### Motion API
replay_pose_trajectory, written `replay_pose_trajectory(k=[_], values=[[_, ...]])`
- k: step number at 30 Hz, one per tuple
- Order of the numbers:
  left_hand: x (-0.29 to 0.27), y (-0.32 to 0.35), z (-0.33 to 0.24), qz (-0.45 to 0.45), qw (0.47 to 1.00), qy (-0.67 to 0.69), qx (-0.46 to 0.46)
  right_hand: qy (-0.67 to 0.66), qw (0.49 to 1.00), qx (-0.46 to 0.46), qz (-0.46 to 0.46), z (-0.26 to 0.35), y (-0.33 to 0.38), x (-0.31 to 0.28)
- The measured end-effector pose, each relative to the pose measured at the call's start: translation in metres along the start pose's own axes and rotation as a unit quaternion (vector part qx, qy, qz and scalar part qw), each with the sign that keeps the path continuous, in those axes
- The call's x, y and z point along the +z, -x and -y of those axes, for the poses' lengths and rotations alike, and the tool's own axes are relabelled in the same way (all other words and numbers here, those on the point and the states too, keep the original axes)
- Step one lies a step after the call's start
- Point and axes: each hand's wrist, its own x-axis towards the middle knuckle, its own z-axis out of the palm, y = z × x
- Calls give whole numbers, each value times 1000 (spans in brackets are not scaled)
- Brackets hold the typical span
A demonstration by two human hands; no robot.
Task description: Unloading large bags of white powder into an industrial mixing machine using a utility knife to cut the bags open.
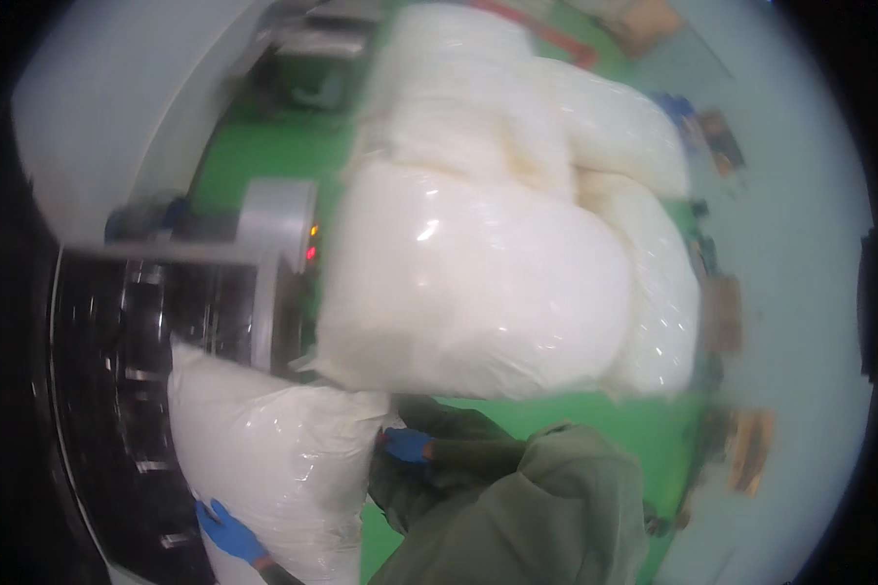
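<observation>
Green floor [263, 156], stacked white bags [498, 253], grey machine [273, 244]

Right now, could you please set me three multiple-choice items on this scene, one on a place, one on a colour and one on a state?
1. Where is the white bagged pillow that the hands grip?
A. lower left, beside the dark roller conveyor
B. on top of the big pile
C. hanging on the wall

2. What colour are the gloves on the left hand and the right hand?
A. red
B. blue
C. yellow

3. How do the stacked white pillows lie?
A. loose and unwrapped
B. sealed in glossy clear plastic
C. packed in closed boxes

Answers: 1 A, the gripped pillow lies against the conveyor at lower left. 2 B, both gloves show blue. 3 B, the film glints over each pillow on the green floor.
</observation>
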Motion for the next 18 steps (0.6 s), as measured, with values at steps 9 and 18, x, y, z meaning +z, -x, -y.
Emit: replay_pose_trajectory(k=[9,18], values=[[39,27,50,-115,963,-136,200,128,991,-19,10,88,189,-230],[-12,94,-57,-87,979,-185,10,-238,962,-137,10,195,169,-355]])
